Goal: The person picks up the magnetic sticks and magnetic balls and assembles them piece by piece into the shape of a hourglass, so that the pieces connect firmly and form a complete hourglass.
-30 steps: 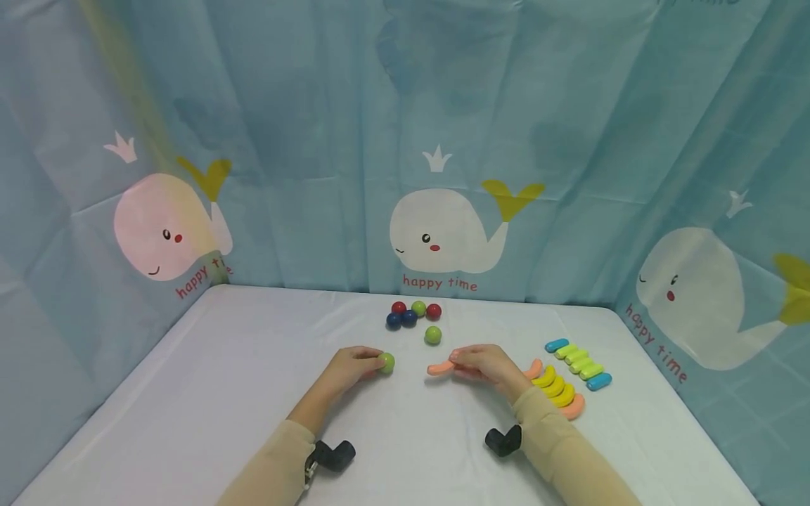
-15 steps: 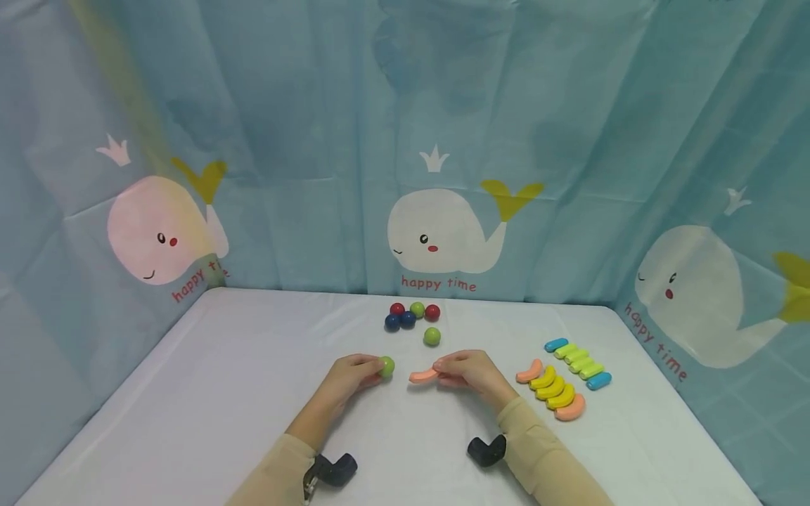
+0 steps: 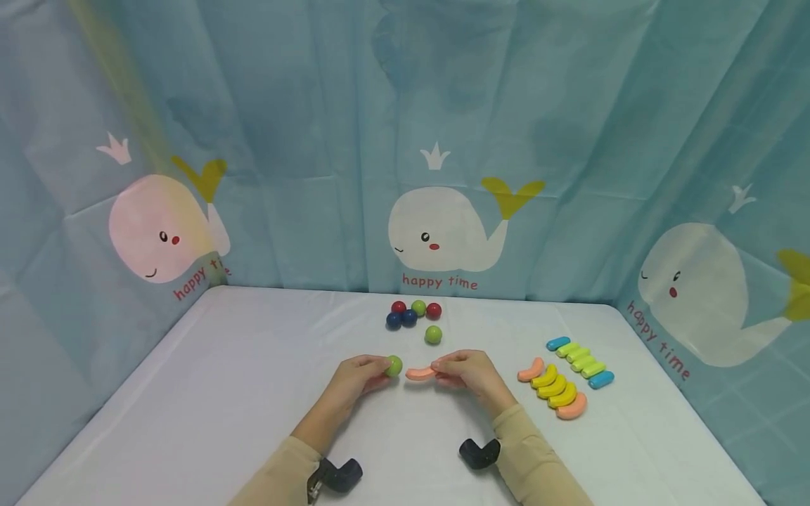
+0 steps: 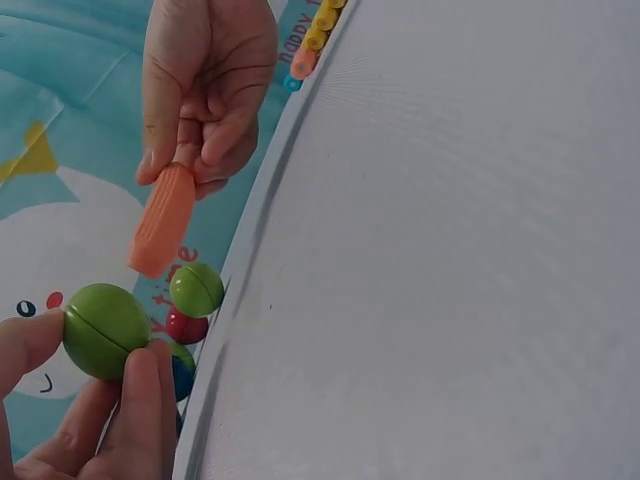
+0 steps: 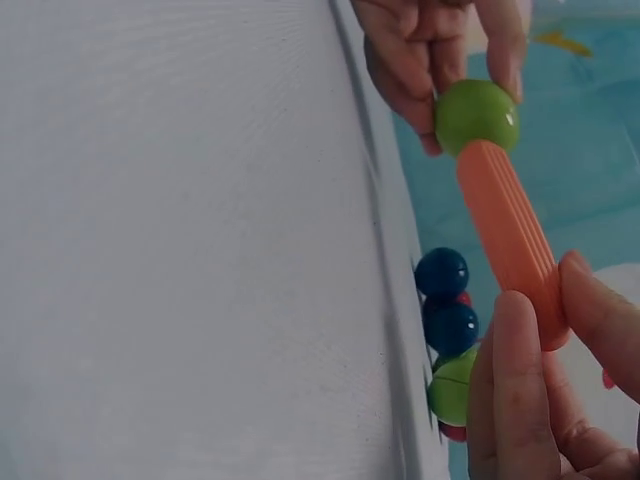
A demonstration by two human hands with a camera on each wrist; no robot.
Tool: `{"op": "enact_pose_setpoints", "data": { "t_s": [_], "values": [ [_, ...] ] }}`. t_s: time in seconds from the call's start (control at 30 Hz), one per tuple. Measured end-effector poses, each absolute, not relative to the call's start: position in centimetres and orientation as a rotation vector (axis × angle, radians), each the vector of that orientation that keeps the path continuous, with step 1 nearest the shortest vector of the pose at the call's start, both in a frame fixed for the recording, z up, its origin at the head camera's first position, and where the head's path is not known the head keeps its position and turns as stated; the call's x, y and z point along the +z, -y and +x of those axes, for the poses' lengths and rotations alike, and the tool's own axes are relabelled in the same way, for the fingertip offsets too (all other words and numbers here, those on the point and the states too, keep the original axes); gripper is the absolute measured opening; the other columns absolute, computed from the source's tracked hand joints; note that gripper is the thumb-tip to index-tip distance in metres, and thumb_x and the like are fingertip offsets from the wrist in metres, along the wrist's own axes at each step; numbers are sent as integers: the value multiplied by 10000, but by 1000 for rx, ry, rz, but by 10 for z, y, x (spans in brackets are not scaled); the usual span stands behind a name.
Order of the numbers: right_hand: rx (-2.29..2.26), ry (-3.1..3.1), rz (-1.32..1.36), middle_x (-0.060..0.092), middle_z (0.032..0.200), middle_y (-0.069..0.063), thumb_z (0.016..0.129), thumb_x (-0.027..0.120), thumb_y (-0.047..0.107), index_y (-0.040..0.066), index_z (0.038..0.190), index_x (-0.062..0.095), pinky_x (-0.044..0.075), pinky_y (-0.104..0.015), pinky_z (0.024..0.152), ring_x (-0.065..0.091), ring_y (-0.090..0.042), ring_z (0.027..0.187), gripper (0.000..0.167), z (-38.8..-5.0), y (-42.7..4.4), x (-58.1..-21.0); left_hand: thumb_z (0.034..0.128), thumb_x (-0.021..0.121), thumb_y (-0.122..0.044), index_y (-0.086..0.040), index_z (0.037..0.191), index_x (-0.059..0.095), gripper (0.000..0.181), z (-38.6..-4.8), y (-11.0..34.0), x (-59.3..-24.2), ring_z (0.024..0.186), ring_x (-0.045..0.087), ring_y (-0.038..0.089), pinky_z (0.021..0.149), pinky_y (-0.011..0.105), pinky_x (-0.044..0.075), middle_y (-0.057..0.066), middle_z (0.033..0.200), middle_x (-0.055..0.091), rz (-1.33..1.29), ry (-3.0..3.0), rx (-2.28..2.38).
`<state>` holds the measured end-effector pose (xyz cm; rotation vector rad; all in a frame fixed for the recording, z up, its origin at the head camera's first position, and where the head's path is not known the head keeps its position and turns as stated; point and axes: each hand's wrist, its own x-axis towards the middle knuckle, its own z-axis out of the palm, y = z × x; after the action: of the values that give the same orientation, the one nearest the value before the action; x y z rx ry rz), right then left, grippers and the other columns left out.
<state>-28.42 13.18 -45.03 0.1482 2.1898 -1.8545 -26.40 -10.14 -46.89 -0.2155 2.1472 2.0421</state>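
Note:
My left hand (image 3: 358, 378) pinches a green ball (image 4: 106, 330) between thumb and fingertips; the left wrist view shows a seam line around the ball. Facing it, my right hand (image 3: 470, 374) pinches one end of a curved, ribbed orange piece (image 5: 508, 235). The free end of that piece points at the ball, with a narrow gap between them in the head view. Both things are held just over the white table. Another green ball (image 3: 433, 335) lies behind the hands.
Farther back is a cluster of red, green and dark blue balls (image 3: 409, 318). To the right lie a row of curved yellow pieces (image 3: 552, 387) with orange ones at its ends, and a row of yellow-green pieces (image 3: 582, 358) with blue ends. A blue curtain (image 3: 304, 232) borders the white table (image 3: 209, 393).
My right hand has moved left with the orange piece, closing most of the distance to the green ball. The left hand with its ball has shifted slightly right.

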Motion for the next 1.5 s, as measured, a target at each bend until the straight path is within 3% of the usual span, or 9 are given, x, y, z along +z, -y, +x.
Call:
{"op": "enact_pose_setpoints", "data": {
  "t_s": [0.37,0.73,1.07,1.5],
  "values": [
    [-1876,-2182,105,753,835,-60,852,775,134,-52,1010,726,607,-238,707,704,-83,722,249,-284,-127,-452,941,670,-193,49,1116,680,298,-263,100,-472,916,708,141,869,307,598,111,1079,732,-166,-2084,2093],
    [-1891,-2193,131,762,852,-87,848,780,135,-58,1027,724,616,-270,720,717,-96,730,268,-284,-127,-452,885,734,-152,48,1260,574,454,-264,100,-472,969,730,193,857,302,601,139,1104,723,-71,-2002,2074],
    [-1930,-2081,38,765,883,-117,882,725,66,-121,1085,689,614,-259,745,728,-107,772,278,-284,-129,-453,886,723,-103,36,1287,542,461,-267,102,-471,931,732,154,829,273,603,111,1062,732,-95,-1914,2157],
    [-1932,-2016,-6,761,932,-100,900,717,104,-110,1123,673,608,-268,799,731,-117,834,312,-280,-126,-455,866,723,-22,22,1307,474,508,-269,102,-475,854,725,159,793,285,613,136,1073,680,-86,-1872,2186]
  ]
}}
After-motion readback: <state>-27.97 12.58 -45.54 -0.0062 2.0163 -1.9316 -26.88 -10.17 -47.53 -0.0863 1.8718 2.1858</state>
